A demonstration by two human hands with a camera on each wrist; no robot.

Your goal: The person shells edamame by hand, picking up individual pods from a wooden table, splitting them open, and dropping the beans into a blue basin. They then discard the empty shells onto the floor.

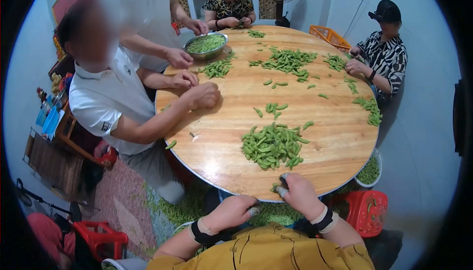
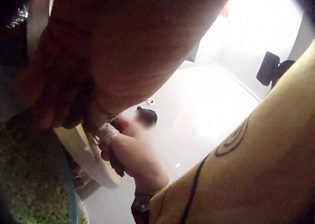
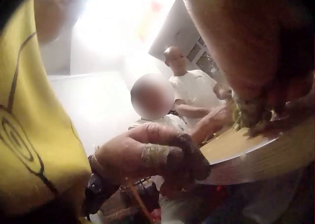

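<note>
At the table's near edge my right hand (image 1: 300, 193), with wrapped fingertips, pinches a green soybean pod (image 1: 274, 187) over the wood. My left hand (image 1: 230, 214) is lower, just off the edge, its fingers curled and its thumb wrapped; whether they hold anything I cannot tell. In the right wrist view the left hand (image 3: 162, 155) hangs beside the table rim, while the right hand (image 3: 251, 86) is above the tabletop with green at its fingers. A heap of soybean pods (image 1: 273, 146) lies beyond my hands. Below my left hand is a container of shelled beans (image 2: 34, 179).
Around the round wooden table (image 1: 212, 142) several people work with pods. A metal bowl (image 1: 207, 47) of green beans stands at the far left. More pods (image 1: 290, 60) lie farther back. To the right are a red stool (image 1: 367, 213) and a white bucket (image 1: 370, 169).
</note>
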